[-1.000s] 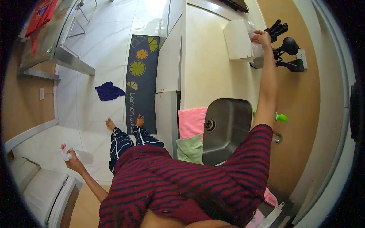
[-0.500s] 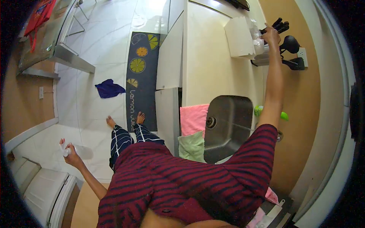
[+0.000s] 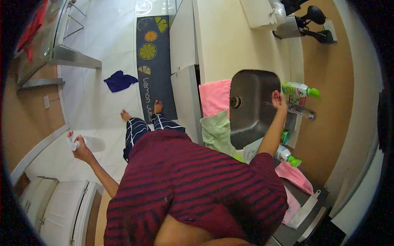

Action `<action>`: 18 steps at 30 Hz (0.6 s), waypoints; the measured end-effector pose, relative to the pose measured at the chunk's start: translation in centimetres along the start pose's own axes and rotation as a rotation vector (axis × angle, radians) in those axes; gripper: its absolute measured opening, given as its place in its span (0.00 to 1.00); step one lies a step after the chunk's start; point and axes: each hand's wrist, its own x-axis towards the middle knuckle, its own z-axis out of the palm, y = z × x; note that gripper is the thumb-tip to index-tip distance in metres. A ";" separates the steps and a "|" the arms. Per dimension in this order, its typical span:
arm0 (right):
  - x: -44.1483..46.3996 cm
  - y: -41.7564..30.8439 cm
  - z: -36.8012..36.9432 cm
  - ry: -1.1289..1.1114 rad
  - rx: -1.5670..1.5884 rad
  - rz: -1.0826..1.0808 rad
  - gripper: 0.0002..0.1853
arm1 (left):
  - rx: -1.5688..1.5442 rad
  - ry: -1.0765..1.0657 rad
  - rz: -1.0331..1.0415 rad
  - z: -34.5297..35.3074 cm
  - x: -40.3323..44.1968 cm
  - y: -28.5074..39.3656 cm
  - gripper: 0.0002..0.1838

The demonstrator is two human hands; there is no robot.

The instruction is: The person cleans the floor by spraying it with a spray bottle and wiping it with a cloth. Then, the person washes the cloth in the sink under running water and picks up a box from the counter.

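Note:
My left hand (image 3: 83, 151) grips a spray bottle (image 3: 95, 143) with a white nozzle and a see-through body, held out over the floor at the left. My right hand (image 3: 279, 100) is above the right edge of the steel sink (image 3: 254, 119), beside the faucet (image 3: 301, 110). Its fingers are loosely bent and apart, and nothing shows in them. Close to that hand is a white bottle with a green cap (image 3: 301, 89). A pink cloth (image 3: 215, 97) and a pale green cloth (image 3: 216, 130) hang over the counter's front edge by the sink.
On the counter (image 3: 221, 41), a white box (image 3: 256, 12) and a utensil holder (image 3: 288, 28) with black utensils stand far back. A dark blue cloth (image 3: 120, 81) lies on the tiles beside a lemon-print mat (image 3: 152, 86). A glass table (image 3: 43, 45) is at the left.
My right hand has come back from the utensil holder to the sink. My left hand still grips the spray bottle. The view has shifted, showing more bottles by the sink.

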 end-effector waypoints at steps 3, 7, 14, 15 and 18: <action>-0.9 0.5 -3.1 -0.027 0.329 0.025 0.09 | 0.085 -0.033 0.024 0.1 0.4 -0.2 0.17; 2.9 -0.7 -8.9 -0.228 0.110 0.008 0.15 | -0.096 -0.017 -0.031 0.0 -0.4 0.0 0.18; -6.5 -2.5 -2.8 0.108 -0.581 -0.325 0.19 | -0.026 -0.046 -0.055 -1.5 -0.6 -0.8 0.18; -4.6 -4.8 -5.1 0.144 -0.664 -0.453 0.18 | 0.011 -0.048 -0.059 -1.8 -0.7 -0.9 0.17; -4.5 -6.9 -7.9 0.412 -1.090 -1.091 0.16 | 0.085 -0.042 -0.002 -2.0 -0.7 -1.7 0.17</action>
